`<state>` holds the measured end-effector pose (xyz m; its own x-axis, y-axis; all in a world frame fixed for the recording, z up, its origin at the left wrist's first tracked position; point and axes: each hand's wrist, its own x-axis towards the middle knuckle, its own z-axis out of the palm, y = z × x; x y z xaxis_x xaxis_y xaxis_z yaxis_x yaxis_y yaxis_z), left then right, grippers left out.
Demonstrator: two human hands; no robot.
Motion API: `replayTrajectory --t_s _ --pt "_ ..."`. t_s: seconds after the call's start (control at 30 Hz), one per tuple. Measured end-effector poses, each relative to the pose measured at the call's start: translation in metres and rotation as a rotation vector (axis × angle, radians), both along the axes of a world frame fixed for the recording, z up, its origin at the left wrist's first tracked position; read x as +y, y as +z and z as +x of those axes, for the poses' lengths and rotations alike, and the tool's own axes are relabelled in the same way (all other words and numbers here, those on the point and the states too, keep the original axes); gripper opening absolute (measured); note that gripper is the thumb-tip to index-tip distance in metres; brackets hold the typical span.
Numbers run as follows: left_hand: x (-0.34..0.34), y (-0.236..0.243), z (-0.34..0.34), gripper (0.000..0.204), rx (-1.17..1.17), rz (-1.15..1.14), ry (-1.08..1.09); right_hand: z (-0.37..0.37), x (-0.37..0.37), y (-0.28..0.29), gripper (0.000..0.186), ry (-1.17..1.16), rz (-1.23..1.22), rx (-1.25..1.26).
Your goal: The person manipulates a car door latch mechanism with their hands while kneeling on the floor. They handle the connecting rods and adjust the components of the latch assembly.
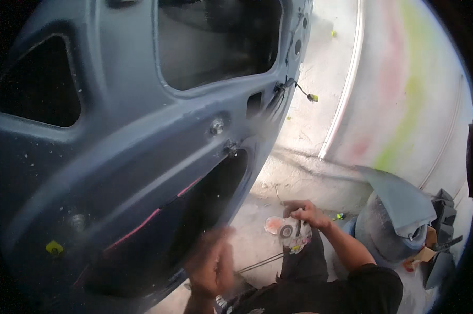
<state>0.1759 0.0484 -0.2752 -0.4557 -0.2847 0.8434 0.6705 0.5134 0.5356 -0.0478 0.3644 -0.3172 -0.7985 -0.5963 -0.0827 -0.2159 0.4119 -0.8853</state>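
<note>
1. The blue-grey door panel (132,157) blocked the whole left side.
2. Its large lower opening (194,209) stood clear.
3. Bare concrete floor (299,178) lay free between the panel and the grey cylinder (378,235).

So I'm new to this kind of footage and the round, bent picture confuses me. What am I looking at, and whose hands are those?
The picture comes from a wide camera on a person's head, looking down; that lens bends straight edges. The big grey shape is a bare car door with cut-out openings, close in front. The right hand holds a small round part with a white rag over the knee. The left hand is blurred, near the door's lower edge; I cannot tell whether it holds anything. Beyond lie a concrete floor and a grey panel piece.
</note>
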Motion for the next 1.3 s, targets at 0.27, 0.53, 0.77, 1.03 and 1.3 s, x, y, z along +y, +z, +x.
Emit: replayTrajectory --t_s 0.27,0.53,0.77,1.03,1.3 --pt "-0.018 0.082 -0.044 0.030 -0.146 -0.655 0.845 -0.009 0.003 -0.013 0.059 0.053 -0.171 0.008" --pt "-0.077 0.102 -0.100 0.033 -0.011 -0.892 0.976 -0.006 0.002 -0.003 0.065 0.086 -0.176 0.036" --pt "-0.056 0.182 -0.141 0.064 0.278 -1.057 1.167 -0.023 0.051 -0.024 0.064 -0.023 -0.265 -0.053" --pt "-0.057 0.192 -0.174 0.054 0.273 -0.896 1.174 -0.010 0.055 -0.023 0.067 -0.081 -0.241 -0.041" --pt "-0.060 0.192 -0.189 0.052 0.198 -0.801 0.942 -0.005 0.062 -0.029 0.068 -0.155 -0.226 -0.019"
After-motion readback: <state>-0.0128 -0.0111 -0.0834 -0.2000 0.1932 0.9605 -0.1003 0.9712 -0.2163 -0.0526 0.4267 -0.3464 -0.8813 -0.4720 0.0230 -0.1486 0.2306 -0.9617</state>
